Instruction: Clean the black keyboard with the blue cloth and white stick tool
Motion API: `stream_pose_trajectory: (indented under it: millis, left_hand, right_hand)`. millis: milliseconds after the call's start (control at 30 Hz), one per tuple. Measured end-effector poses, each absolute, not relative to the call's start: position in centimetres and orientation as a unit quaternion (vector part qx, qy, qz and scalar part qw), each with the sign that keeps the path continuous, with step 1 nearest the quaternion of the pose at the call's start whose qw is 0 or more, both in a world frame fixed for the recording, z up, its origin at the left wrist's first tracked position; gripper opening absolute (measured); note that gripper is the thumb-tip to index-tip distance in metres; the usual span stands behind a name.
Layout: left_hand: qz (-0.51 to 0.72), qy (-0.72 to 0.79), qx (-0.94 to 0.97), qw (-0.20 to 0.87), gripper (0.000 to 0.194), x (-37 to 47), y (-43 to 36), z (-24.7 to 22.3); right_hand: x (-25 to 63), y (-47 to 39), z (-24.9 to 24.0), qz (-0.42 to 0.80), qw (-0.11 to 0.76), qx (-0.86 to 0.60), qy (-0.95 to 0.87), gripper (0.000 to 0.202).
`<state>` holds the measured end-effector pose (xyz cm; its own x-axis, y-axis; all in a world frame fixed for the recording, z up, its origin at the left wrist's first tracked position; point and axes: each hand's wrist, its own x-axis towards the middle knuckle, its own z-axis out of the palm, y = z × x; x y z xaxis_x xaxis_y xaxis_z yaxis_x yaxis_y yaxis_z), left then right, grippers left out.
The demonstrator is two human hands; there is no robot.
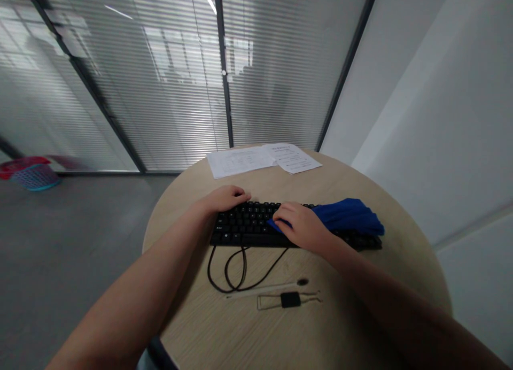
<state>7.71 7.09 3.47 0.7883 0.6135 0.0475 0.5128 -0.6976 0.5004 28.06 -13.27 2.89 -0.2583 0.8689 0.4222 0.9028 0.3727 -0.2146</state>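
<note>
A black keyboard [228, 226] lies across the round wooden table. At its far left corner my left hand [227, 198] grips the edge, with the fingers closed along it. My right hand [300, 224] is closed on a blue cloth [348, 216] and rests over the middle keys. One corner of the cloth shows under the fingers, and the bulk is spread over the right end of the keyboard. The keyboard's black cable [228, 290] loops on the table toward me.
Closer to me lie a thin pale stick with a dark round end [267, 288] and a wire keycap puller with a black middle [290, 300]. Printed papers [244, 161] sit at the far table edge. A red and blue basket [36, 176] stands on the floor left, beside blinds-covered glass.
</note>
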Motion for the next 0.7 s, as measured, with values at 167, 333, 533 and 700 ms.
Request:
stream_pose_trajectory:
  millis: [167,333,533,700]
  left_hand:
    - [0.108,0.306,0.912,0.249,0.050,7.6,7.0,3.5]
    - [0.107,0.311,0.911,0.249,0.048,7.7,6.8,3.7]
    - [0.089,0.300,0.920,0.238,0.052,7.6,6.7,3.8]
    - [0.057,0.291,0.935,0.193,0.054,7.8,6.2,4.3]
  right_hand:
    - [29.0,-13.9,3.2,-0.067,0.282,-0.529,-0.797,0.019]
    - [29.2,-14.4,3.5,-0.073,0.249,-0.507,-0.822,0.015]
    - [29.3,-14.2,3.4,-0.073,0.240,-0.523,-0.815,0.020]
    - [29.8,-14.3,3.9,-0.061,0.189,-0.535,-0.821,0.021]
